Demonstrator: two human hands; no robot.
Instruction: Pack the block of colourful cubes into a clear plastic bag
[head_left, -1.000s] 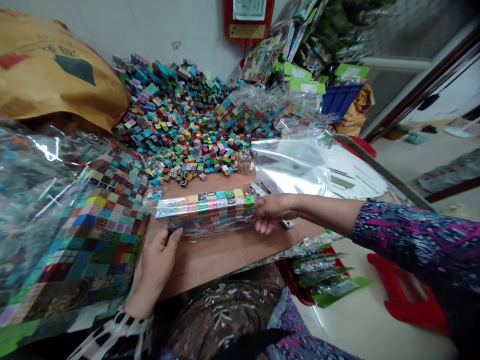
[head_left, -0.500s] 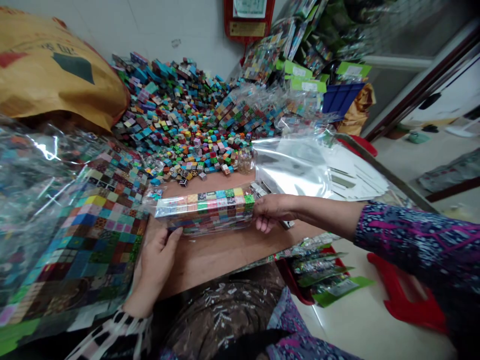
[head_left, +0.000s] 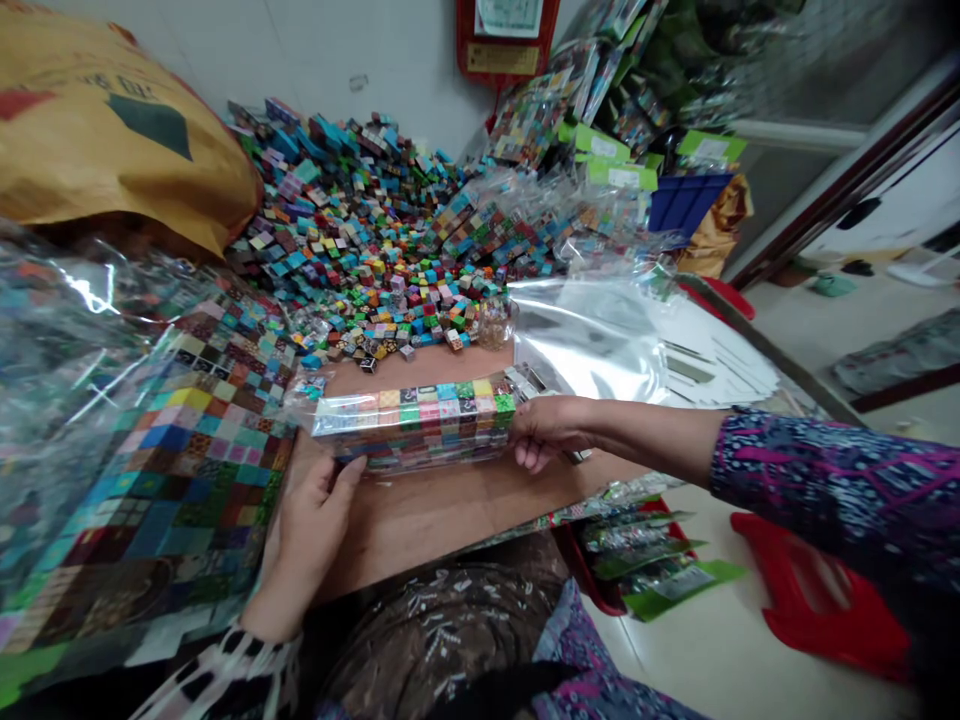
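A long block of small colourful printed cubes (head_left: 420, 415), wrapped in clear plastic film, lies crosswise above the brown tabletop. My left hand (head_left: 319, 510) grips its left end from the near side, the thumb along the lower edge and the other fingers partly hidden underneath. At the opposite end, my right hand (head_left: 547, 430) is closed with its fingers curled against the film-covered cubes. Loose clear film (head_left: 300, 400) sticks out past the left end. Just behind my right hand lies a small dark and silvery item (head_left: 529, 380), too unclear to name.
A big heap of loose cubes (head_left: 375, 240) rises against the wall. Bagged cubes (head_left: 202, 430) crowd the left side below a yellow sack (head_left: 112, 130). Clear plastic sheets (head_left: 585, 340) and white cards (head_left: 720, 350) lie right. Below the table edge stands a red bin (head_left: 600, 580) with green-topped packs.
The view has shifted slightly, so most things sit a little lower and further right. Both hands keep their places at the ends of the wrapped block.
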